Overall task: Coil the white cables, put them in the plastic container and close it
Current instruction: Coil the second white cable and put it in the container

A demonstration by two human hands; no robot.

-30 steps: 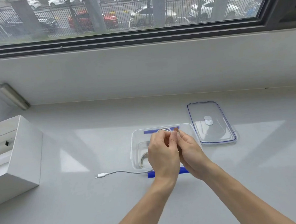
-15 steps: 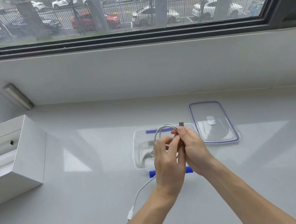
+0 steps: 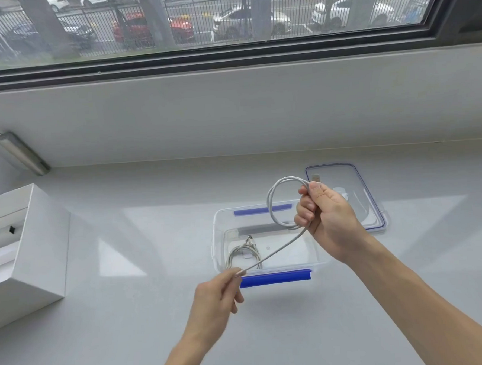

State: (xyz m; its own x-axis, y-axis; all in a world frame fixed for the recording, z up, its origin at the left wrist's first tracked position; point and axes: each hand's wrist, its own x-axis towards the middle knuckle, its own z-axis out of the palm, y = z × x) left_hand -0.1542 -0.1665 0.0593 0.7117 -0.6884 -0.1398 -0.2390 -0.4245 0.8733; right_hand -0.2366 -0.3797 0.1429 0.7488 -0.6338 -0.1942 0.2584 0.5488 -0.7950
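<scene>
A white cable (image 3: 277, 249) stretches between both hands above the clear plastic container (image 3: 215, 234). My right hand (image 3: 325, 219) grips a loop of it, with the USB plug sticking up above the thumb. My left hand (image 3: 217, 296) pinches the cable's other end near the container's blue front clip (image 3: 275, 279). A second white cable (image 3: 243, 257) lies coiled inside the container at its left side. The clear lid with a blue rim (image 3: 372, 199) lies flat to the right of the container, partly behind my right hand.
An open white cardboard box (image 3: 27, 257) stands at the left on the light grey counter. A grey metal handle (image 3: 22, 153) is fixed to the wall at the far left. A wide window runs along the back above the sill.
My hands have drawn apart: the left slid down the cable to its free end, which has left the counter. The right hand lifted the loop up and to the right.
</scene>
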